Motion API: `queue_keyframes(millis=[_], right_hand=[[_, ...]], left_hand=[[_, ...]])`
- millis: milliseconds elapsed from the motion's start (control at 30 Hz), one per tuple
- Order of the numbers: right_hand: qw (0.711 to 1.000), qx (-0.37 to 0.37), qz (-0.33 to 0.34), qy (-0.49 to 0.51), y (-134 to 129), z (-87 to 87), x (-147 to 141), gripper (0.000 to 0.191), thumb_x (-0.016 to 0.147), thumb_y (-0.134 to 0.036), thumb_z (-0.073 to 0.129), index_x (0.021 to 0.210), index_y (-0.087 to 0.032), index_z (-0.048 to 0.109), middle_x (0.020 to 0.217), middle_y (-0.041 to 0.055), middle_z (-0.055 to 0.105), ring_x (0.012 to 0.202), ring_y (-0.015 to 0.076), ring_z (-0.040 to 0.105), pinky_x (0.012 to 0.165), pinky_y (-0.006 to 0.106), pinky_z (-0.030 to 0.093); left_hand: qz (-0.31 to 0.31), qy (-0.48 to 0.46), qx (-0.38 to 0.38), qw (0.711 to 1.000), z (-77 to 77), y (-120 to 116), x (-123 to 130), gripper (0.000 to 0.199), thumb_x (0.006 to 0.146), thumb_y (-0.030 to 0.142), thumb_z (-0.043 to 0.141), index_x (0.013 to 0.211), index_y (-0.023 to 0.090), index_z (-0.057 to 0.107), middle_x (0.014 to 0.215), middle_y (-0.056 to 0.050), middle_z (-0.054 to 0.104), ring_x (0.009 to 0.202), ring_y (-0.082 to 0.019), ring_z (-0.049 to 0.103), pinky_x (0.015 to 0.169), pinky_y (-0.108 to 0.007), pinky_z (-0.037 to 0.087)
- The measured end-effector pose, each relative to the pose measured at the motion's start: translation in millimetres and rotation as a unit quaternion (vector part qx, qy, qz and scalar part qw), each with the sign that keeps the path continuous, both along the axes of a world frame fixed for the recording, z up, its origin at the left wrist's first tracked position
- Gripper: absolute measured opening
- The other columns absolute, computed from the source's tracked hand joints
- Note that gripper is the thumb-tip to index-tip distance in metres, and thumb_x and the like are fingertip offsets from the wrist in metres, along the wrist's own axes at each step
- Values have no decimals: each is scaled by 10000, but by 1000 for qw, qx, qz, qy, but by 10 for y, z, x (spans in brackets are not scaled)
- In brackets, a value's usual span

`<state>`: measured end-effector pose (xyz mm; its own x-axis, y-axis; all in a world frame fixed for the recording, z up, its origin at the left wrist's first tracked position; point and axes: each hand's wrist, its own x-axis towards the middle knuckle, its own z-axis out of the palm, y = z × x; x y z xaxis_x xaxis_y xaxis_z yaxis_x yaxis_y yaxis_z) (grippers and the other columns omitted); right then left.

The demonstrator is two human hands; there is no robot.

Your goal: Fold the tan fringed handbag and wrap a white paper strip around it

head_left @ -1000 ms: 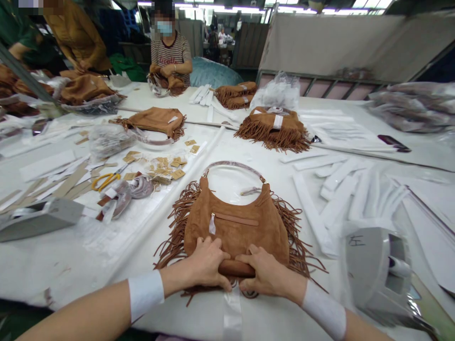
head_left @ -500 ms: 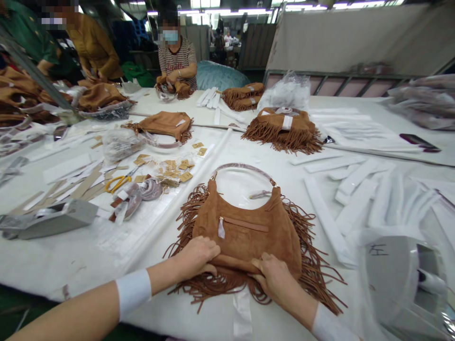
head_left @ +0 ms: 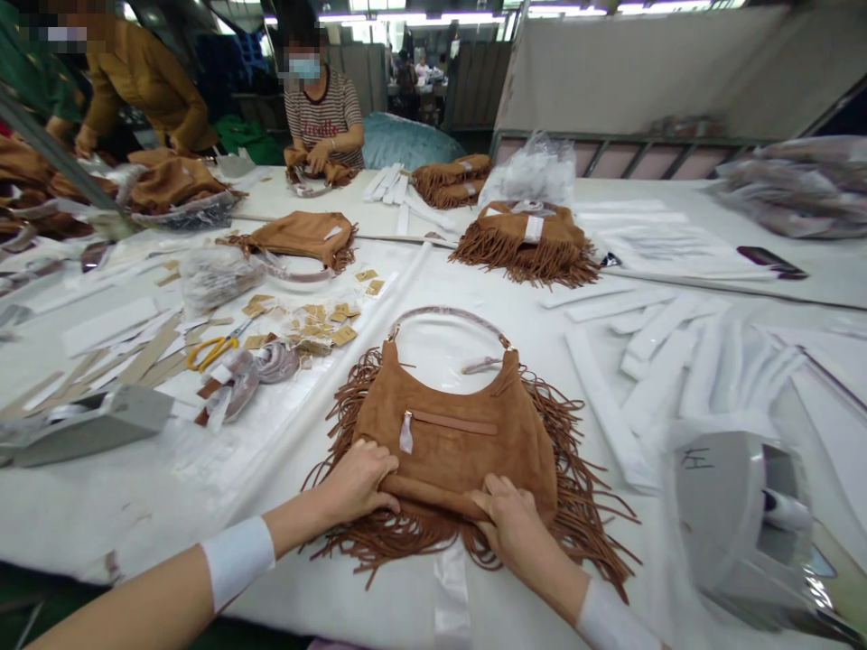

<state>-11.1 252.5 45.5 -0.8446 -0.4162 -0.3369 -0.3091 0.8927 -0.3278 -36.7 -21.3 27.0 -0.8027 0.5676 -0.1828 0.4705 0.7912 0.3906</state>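
A brown suede bag (head_left: 453, 424) with long fringes on both sides lies flat, its wrapped handle pointing away from me. My left hand (head_left: 358, 483) grips the bag's bottom edge at the left, fingers on top and thumb below. On the right part of the same edge, my right hand (head_left: 508, 515) is closed round the suede. Between the two hands the edge bulges into a fold. A zip with a wrapped white pull (head_left: 406, 433) crosses the bag's front. Strands of fringe spread out beneath both hands.
Yellow scissors (head_left: 211, 352), tags (head_left: 315, 323) and a grey tape dispenser (head_left: 88, 424) are at left. White strips (head_left: 677, 352) and another dispenser (head_left: 724, 515) stand at right. Fringed bags (head_left: 525, 239) lie farther back. Across the table a person (head_left: 325, 117) handles a brown bag.
The whole view has shifted slightly, so things appear farther left. Both hands keep their hold on the bag's bottom edge. The person across the table has moved their hands a little.
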Motion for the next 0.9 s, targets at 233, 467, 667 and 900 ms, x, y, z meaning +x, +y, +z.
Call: queue_keyframes(millis=[233, 467, 667, 900], right_hand=[[1000, 15, 6, 18, -32, -19, 45, 282, 849, -58, 589, 1018, -276, 652, 1002, 29, 550, 993, 249, 479, 755, 357, 312], [993, -101, 11, 66, 195, 15, 219, 179, 918, -273, 650, 1066, -202, 579, 985, 42, 548, 937, 237, 486, 837, 377, 374], [989, -69, -13, 131, 327, -188, 217, 169, 993, -293, 478, 912, -174, 567, 915, 77, 503, 876, 264, 469, 791, 402, 385], [978, -174, -47, 106, 374, -289, 42, 345, 1017, -407, 346, 833, -193, 545, 849, 50, 523, 840, 237, 494, 738, 361, 373]], left_hand=[[35, -28, 10, 999, 217, 690, 280, 444, 784, 619, 613, 1007, 235, 593, 1008, -40, 621, 984, -267, 540, 847, -409, 405], [46, -16, -45, 998, 2, 769, 247, 56, 854, 244, 543, 896, 226, 576, 939, -22, 622, 933, -232, 556, 796, -369, 445], [60, 4, -38, 997, -50, 777, 256, 64, 877, 279, 536, 880, 222, 565, 904, -19, 632, 897, -226, 582, 781, -354, 459], [62, -12, -44, 997, 15, 530, 49, 443, 814, 637, 549, 865, 198, 578, 898, -47, 668, 867, -258, 630, 728, -342, 479]])
